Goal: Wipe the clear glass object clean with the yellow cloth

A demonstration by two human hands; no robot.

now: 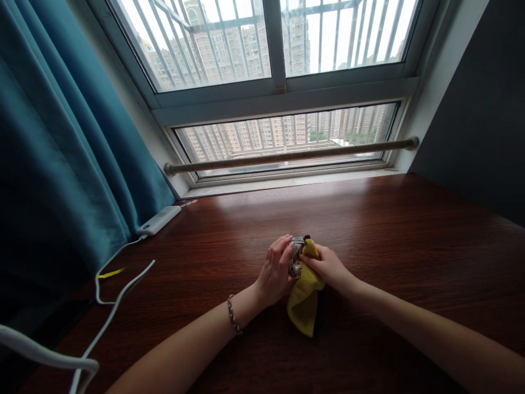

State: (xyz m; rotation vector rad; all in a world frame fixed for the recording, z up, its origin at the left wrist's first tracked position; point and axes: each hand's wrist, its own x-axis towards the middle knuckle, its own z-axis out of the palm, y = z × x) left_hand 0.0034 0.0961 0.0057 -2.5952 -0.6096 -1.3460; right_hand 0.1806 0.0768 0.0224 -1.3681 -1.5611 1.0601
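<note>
Close together over the dark red-brown wooden table, my two hands meet around a small shiny, clear or silvery object. My left hand is closed around its left side, so much of it is hidden and its kind does not show. My right hand pinches a yellow cloth against the object's right side. The cloth's lower end hangs loose below the fingers. A small black piece shows at the top, between the hands. A braided bracelet circles my left wrist.
A white power strip lies at the table's far left, beside the blue curtain. White cables and a yellow strip lie at the left. Beyond the table's back edge is a window with a metal rail. A dark wall stands right.
</note>
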